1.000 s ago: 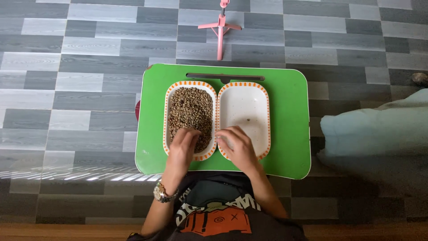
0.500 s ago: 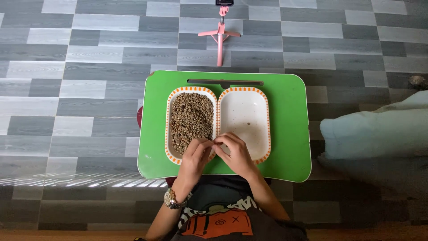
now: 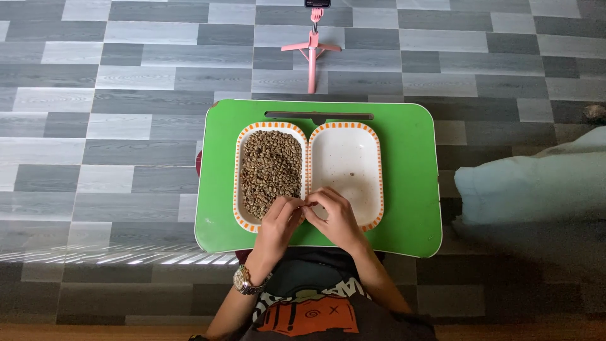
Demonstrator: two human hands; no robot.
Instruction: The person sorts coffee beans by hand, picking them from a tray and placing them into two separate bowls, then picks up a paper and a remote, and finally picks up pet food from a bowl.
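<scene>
Hands meet right over the seam between 2 trays: left hand point(image 3: 281, 218) pinched together at the bean tray point(image 3: 270, 170) edge, beans lying just ahead-left; right hand point(image 3: 336, 215) curled, fingertips touching it, over the near-empty tray point(image 3: 353, 151).

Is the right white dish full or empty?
Nearly empty: the right dish shows bare white bottom with only a speck or two, while the left dish holds the beans.

left dish point(image 3: 270, 172): full of brown beans | right dish point(image 3: 346, 165): nearly empty
</scene>
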